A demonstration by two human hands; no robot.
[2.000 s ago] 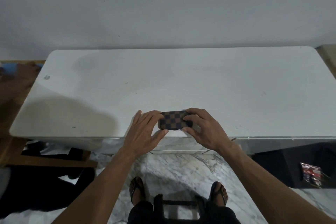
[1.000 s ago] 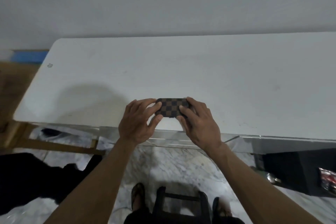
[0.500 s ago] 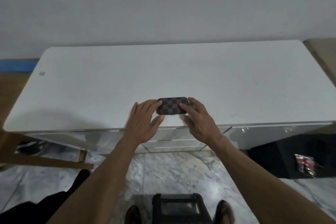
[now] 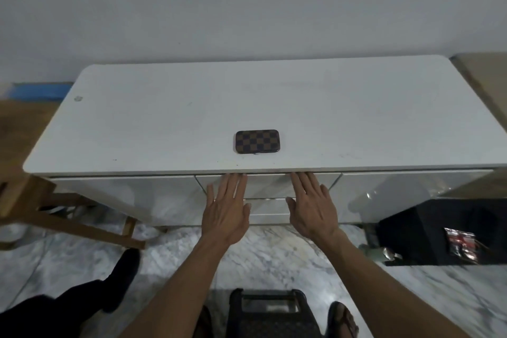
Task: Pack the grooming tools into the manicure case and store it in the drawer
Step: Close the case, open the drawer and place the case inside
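White bench (image 4: 164,118) against plain wall. Checkered manicure case (image 4: 257,141) closed, lying free. Left hand (image 4: 226,210), right hand (image 4: 312,208) spread flat, empty, on closed drawer front (image 4: 267,185). Packing looks finished; storing remains.

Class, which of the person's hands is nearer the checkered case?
Left, slightly. The left hand lies just below-left of the checkered case; the right hand sits further off, below-right.

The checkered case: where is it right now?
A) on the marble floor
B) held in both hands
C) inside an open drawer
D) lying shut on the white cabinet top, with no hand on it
D: the checkered case lies closed on the white cabinet top, while the left hand and right hand are lower down, spread open against the drawer front.
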